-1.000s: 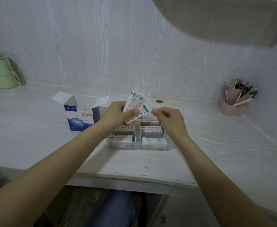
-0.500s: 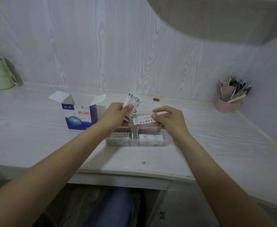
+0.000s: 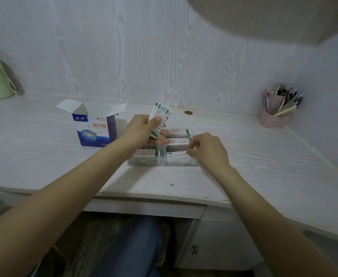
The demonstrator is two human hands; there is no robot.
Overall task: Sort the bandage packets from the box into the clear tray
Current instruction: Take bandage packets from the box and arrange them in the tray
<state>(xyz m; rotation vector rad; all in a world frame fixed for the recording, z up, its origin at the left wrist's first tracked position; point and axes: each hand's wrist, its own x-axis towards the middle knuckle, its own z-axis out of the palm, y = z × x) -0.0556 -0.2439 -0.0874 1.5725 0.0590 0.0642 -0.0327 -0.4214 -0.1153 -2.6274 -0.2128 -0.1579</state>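
Packet [image 3: 177, 154] delivery into the clear tray [image 3: 144, 163]: the right hand [image 3: 208, 149], which half a second ago was holding this packet level above the tray, is now lowering it into the near right compartment, its grip pinching the packet's right end. The left hand [image 3: 142, 126] is keeping a fanned stack of remaining packets [image 3: 161, 118] upright just above the tray's far side, grip closed around them, much as in the earlier frame. With several compartments already holding packets and the open box [image 3: 94, 128] standing on the bench [image 3: 44, 156] beside the tray, sorting is appearing well advanced though unfinished.
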